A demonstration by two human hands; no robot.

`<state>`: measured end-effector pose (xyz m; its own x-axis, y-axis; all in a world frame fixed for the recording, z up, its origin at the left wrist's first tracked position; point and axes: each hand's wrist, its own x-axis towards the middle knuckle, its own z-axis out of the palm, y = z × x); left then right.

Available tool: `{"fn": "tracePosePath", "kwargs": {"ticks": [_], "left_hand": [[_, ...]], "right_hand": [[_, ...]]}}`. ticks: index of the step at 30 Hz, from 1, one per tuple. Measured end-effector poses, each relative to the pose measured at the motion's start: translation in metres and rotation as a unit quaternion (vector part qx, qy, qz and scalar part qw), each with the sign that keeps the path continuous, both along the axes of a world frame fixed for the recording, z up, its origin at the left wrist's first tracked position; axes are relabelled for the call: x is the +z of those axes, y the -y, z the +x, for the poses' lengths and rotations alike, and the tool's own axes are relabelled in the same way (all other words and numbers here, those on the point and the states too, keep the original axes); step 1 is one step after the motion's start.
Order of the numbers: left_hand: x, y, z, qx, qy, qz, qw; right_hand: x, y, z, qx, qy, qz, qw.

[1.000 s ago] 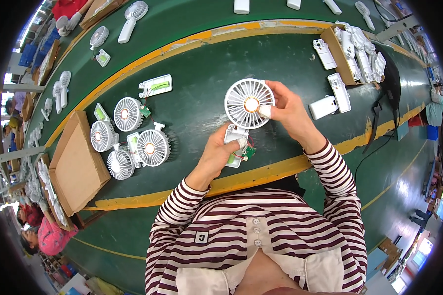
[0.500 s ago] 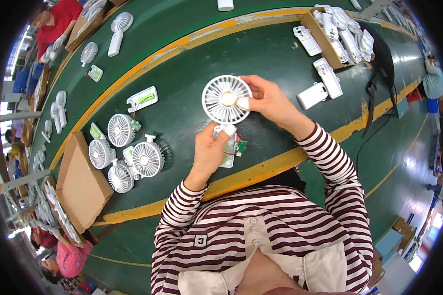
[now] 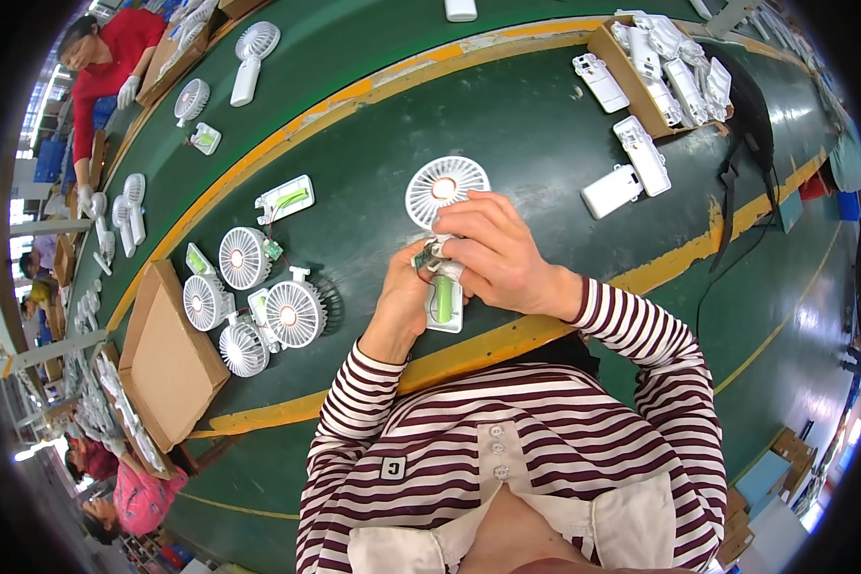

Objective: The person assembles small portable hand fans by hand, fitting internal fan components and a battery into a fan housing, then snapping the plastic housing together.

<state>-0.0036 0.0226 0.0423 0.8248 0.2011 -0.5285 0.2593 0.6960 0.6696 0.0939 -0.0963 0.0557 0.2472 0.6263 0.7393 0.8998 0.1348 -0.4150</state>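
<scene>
1 left hand (image 3: pixel 397 298) and 1 right hand (image 3: pixel 502 256) grip 1 fan (image 3: pixel 445 188), with 1 green battery (image 3: pixel 445 299) just below the grip. To the grip's left sit 4 clustered fan heads (image 3: pixel 296 314), then 1 open box (image 3: pixel 170 359); to its right, 3 loose white covers (image 3: pixel 610 191) and 1 filled carton (image 3: pixel 626 78).

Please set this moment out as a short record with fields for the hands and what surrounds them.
Left hand: beside the green circuit board; exact grip hidden
Right hand: fingers bent just below the white fan head; fingertips partly hidden
Near the hands: white handle shell, green cell exposed
On the left: four more fan heads; cardboard tray
On the right: cardboard box of white casings; three loose casings nearby
Upper left: co-worker in red
</scene>
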Motion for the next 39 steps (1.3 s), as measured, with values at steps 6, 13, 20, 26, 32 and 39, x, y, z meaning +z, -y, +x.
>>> {"fn": "tracePosePath", "kwargs": {"ticks": [6,13,20,26,32,39], "left_hand": [[0.004,0.0,-0.001,-0.078,-0.012,0.024,0.997],[0.001,-0.004,-0.006,-0.067,-0.006,0.011,0.998],[0.0,-0.003,-0.007,-0.054,0.01,0.031,0.998],[-0.002,-0.005,-0.007,0.015,0.024,0.007,1.0],[0.005,-0.001,-0.011,0.098,0.061,-0.027,0.993],[0.011,0.0,-0.015,0.089,0.084,-0.005,0.992]], "right_hand": [[0.01,-0.001,0.005,0.083,-0.035,-0.109,0.99],[0.008,-0.003,0.005,0.09,-0.072,-0.125,0.985],[0.009,-0.001,-0.011,-0.034,0.089,-0.047,0.994],[-0.003,0.004,-0.021,-0.056,0.103,0.002,0.993],[-0.013,0.005,-0.024,-0.075,0.095,0.009,0.993],[-0.005,0.007,-0.025,-0.069,0.077,-0.012,0.995]]}}
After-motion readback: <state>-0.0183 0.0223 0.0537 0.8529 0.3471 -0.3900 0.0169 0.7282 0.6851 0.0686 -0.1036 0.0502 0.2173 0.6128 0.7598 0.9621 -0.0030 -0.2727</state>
